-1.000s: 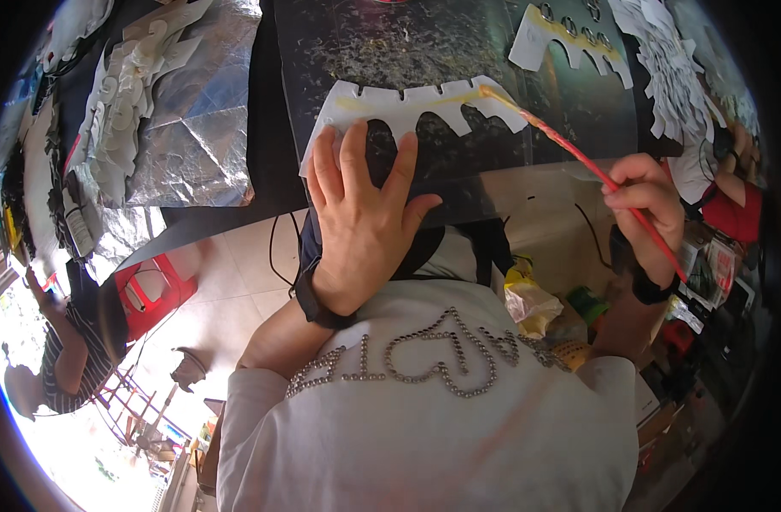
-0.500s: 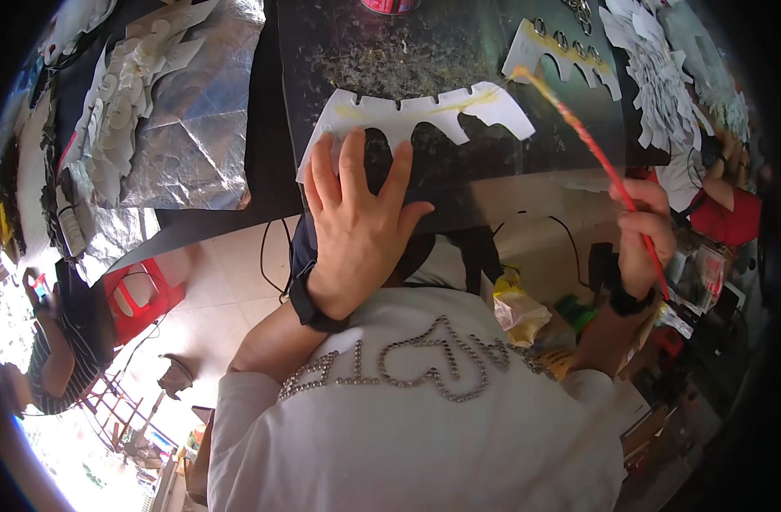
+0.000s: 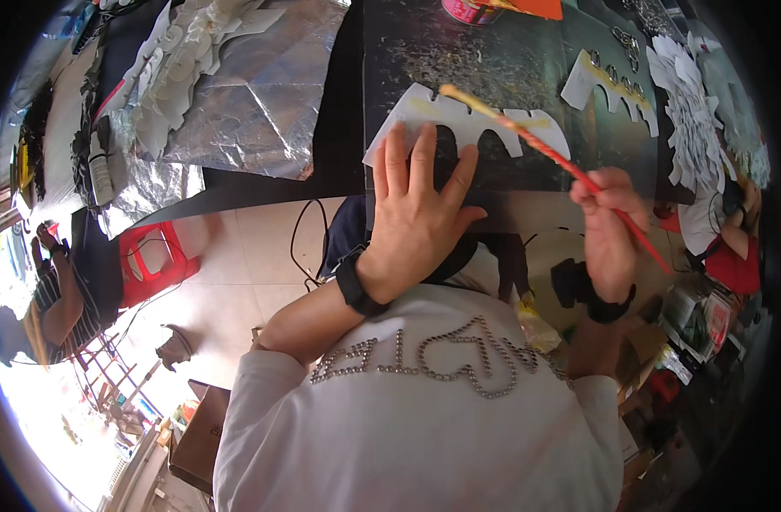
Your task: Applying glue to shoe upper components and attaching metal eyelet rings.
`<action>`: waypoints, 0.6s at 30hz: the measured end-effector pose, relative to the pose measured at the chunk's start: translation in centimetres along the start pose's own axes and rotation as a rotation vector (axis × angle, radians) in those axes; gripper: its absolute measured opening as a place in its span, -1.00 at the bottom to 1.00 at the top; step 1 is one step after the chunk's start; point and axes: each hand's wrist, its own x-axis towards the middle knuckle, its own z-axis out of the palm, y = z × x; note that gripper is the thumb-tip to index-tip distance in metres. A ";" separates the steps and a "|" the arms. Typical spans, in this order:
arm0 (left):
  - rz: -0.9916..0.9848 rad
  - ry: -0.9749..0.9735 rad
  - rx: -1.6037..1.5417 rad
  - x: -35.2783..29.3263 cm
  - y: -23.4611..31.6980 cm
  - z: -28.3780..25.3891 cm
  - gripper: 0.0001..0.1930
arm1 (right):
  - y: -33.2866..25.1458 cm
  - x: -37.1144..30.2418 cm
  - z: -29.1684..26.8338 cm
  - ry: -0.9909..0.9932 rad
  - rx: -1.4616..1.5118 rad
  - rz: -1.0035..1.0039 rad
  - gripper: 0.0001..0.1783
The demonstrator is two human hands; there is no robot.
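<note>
My left hand (image 3: 424, 209) lies flat with its fingers spread, pressing the near left part of a white cut-out piece (image 3: 468, 128) onto the dark table. That piece has small notches along its far edge, arches along its near edge and a yellowish smear. Pinched between the fingers of my right hand (image 3: 612, 224) is a long red brush (image 3: 554, 154). Its yellow-coated tip is over the far edge of the piece, near the left notch; whether it touches, I cannot tell. A similar white piece (image 3: 610, 85) with metal rings along its edge lies farther right.
A pink-red can (image 3: 470, 11) stands at the far edge beside an orange sheet (image 3: 527, 7). White cut pieces are heaped on silver foil (image 3: 254, 119) at left and in another pile (image 3: 682, 111) at right. Other people sit at both sides; a red stool (image 3: 156, 264) is at left.
The brush tip has moved left from beyond the right end of the white piece to over its far edge. My left hand stays spread on the piece. The whole view has shifted.
</note>
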 end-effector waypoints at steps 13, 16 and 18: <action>0.012 -0.017 -0.056 -0.4 -0.6 -0.1 -0.31 | -0.5 3.2 3.5 -0.233 -0.675 -0.123 -0.85; 0.008 -0.019 -0.056 -0.4 -0.6 -0.2 -0.31 | -0.5 3.3 3.2 -0.190 -0.665 -0.093 -0.85; 0.013 -0.021 -0.059 -0.4 -0.7 -0.1 -0.31 | -1.3 3.3 2.9 -0.197 -0.640 -0.052 -0.85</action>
